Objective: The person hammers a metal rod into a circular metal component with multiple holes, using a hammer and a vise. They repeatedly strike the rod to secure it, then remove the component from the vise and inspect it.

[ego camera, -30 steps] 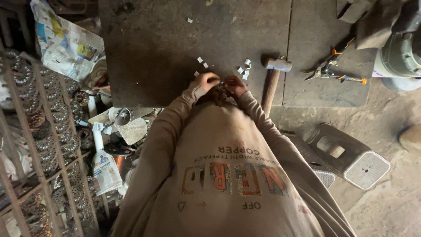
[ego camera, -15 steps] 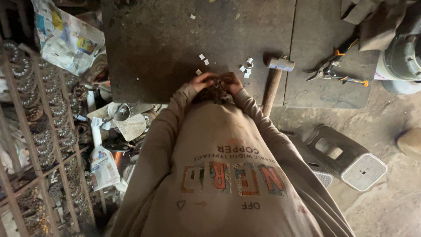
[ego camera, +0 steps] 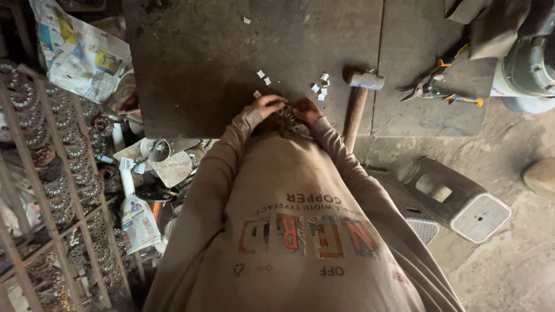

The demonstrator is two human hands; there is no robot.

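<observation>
Head view: a beige sweatshirt (ego camera: 300,231) with red block lettering fills the foreground. Past it, the left hand (ego camera: 269,106) and right hand (ego camera: 306,110) meet, pinched together on a small dark metal piece (ego camera: 287,114) at the surface (ego camera: 231,58) edge. Beyond lie white scraps (ego camera: 319,88), a hammer (ego camera: 358,98), pliers (ego camera: 439,86); crumpled newspaper (ego camera: 81,55) far left

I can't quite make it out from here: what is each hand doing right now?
Left hand: curled closed on a small round metal piece at the plate's edge.
Right hand: curled on the same piece; its exact grip cannot be told.
</observation>
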